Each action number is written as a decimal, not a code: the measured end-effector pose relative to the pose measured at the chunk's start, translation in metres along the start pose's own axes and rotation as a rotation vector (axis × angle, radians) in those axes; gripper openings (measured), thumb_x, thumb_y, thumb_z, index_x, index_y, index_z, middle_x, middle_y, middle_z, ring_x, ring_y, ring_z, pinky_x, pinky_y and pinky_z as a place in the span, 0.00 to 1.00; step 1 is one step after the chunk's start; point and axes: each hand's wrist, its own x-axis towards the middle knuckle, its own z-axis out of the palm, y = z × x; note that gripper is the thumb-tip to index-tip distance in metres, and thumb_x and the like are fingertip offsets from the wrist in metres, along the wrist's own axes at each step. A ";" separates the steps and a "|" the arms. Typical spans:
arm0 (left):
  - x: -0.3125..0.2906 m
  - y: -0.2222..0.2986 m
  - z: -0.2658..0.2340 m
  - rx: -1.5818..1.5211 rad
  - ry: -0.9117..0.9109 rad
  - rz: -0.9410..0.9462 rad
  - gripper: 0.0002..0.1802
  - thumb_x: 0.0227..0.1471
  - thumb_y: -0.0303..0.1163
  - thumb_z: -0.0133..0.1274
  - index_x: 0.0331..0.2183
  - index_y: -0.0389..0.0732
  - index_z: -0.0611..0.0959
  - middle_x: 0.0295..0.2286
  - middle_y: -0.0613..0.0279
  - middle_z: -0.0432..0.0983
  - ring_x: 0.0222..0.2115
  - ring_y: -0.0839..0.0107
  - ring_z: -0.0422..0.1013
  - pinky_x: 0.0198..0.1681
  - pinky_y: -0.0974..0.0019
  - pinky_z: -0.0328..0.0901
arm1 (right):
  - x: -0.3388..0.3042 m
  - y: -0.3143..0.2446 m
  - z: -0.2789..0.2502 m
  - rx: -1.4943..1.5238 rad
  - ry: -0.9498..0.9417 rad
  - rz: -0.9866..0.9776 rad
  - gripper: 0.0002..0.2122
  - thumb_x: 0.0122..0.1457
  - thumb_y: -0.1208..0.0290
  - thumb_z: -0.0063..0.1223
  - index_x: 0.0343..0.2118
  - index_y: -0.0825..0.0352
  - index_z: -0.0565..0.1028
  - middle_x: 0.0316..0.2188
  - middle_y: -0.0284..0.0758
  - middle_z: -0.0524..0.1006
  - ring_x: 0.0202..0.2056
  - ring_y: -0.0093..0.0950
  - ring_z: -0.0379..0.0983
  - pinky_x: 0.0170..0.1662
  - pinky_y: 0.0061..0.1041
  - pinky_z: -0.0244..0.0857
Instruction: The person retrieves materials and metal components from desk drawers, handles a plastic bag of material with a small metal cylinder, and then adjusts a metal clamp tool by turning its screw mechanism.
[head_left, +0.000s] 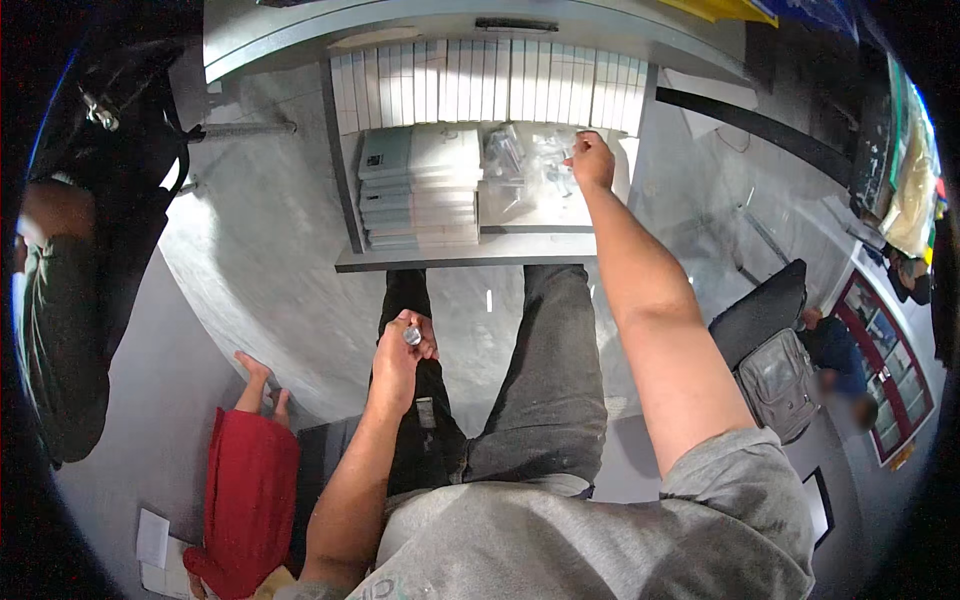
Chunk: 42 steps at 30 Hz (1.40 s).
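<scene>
My left hand (402, 352) is above my left thigh, its fingers closed round a small thing with a shiny round silver end (412, 336). The rest of that thing is hidden in the hand. My right arm reaches into an open drawer (470, 250). There my right hand (593, 160) has its fingers curled at the edge of some clear plastic bags (545, 165); what is between the fingertips is too small to make out. Another clear bag with small things (506, 155) lies to its left, beside stacked pale boxes (415, 185).
A long row of thin white boxes (490, 85) stands upright at the drawer's back, under the desk edge (480, 22). A black bag (90, 200) is on the left. Someone in red clothing (250, 460) is at lower left; a grey backpack (778, 385) is on the right.
</scene>
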 end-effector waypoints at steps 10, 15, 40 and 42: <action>0.006 -0.002 -0.009 0.143 0.063 -0.044 0.14 0.63 0.44 0.43 0.31 0.45 0.70 0.26 0.68 0.66 0.25 0.73 0.62 0.35 0.63 0.62 | -0.001 0.002 0.020 -0.475 0.309 -0.398 0.16 0.47 0.66 0.64 0.40 0.64 0.80 0.42 0.42 0.78 0.52 0.42 0.68 0.52 0.40 0.65; 0.005 -0.002 -0.012 0.143 0.118 -0.034 0.19 0.63 0.47 0.46 0.29 0.41 0.74 0.24 0.67 0.66 0.25 0.75 0.63 0.35 0.66 0.63 | -0.041 0.003 0.008 -0.259 -0.150 -0.395 0.15 0.52 0.73 0.59 0.43 0.63 0.72 0.43 0.43 0.79 0.47 0.45 0.75 0.47 0.39 0.70; 0.003 0.001 -0.007 0.260 0.056 -0.017 0.16 0.63 0.43 0.49 0.27 0.42 0.74 0.22 0.70 0.65 0.23 0.78 0.61 0.32 0.70 0.61 | -0.051 -0.012 -0.023 0.992 -0.343 0.307 0.14 0.62 0.55 0.56 0.34 0.63 0.74 0.28 0.31 0.76 0.29 0.23 0.72 0.43 0.29 0.71; 0.004 -0.003 -0.006 0.253 0.022 -0.007 0.16 0.63 0.43 0.49 0.27 0.42 0.74 0.23 0.70 0.65 0.23 0.78 0.62 0.32 0.70 0.60 | -0.060 -0.009 -0.031 1.081 -0.477 0.320 0.14 0.63 0.54 0.55 0.37 0.62 0.74 0.33 0.35 0.77 0.32 0.25 0.73 0.46 0.33 0.72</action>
